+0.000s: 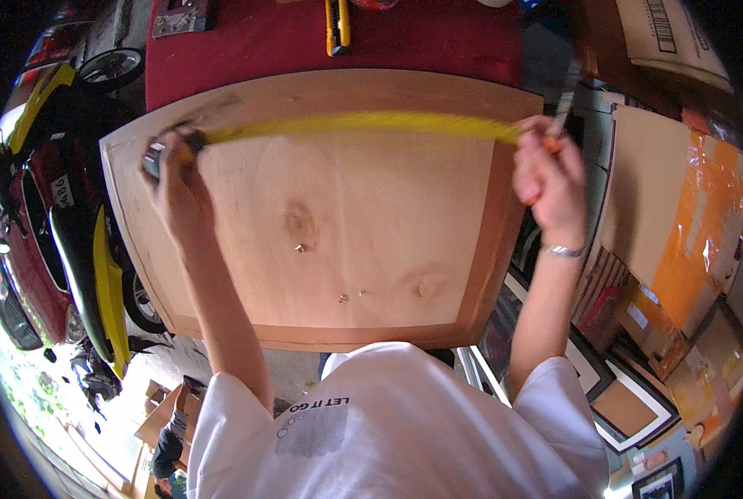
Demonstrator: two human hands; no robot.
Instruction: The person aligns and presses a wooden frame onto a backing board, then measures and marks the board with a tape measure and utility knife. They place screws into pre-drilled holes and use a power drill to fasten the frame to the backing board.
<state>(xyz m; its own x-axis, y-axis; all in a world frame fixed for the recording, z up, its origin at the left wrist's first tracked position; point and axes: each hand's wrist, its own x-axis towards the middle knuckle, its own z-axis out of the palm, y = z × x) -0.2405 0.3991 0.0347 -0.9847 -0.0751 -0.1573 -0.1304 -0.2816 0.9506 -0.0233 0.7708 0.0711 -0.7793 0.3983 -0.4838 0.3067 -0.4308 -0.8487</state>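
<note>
Down at the near edge, a white T-shirt (404,424) fills the bottom of the view, and both bare forearms reach up from it over a pale plywood board (330,224) with a darker border strip round its edges. Two small screws (301,248) sit near a knot in the wood, about the middle of the board. Further up, the left hand (176,179) is curled shut around the case of a tape measure (157,156), pressing it down near the board's far left corner. From there the yellow tape (363,123) runs stretched straight across the far side of the board (bowed a little by the lens) to the right hand (546,170), which wears a metal wristband and is closed, pinching the end of the tape at the right edge together with an orange pencil (552,144). Beyond the board lies a red cloth (388,41) with a yellow utility knife (337,25) on it. Off to the left stands a red and yellow car (47,224); to the right, cardboard boxes (679,208) and picture frames (629,391) are stacked.
</note>
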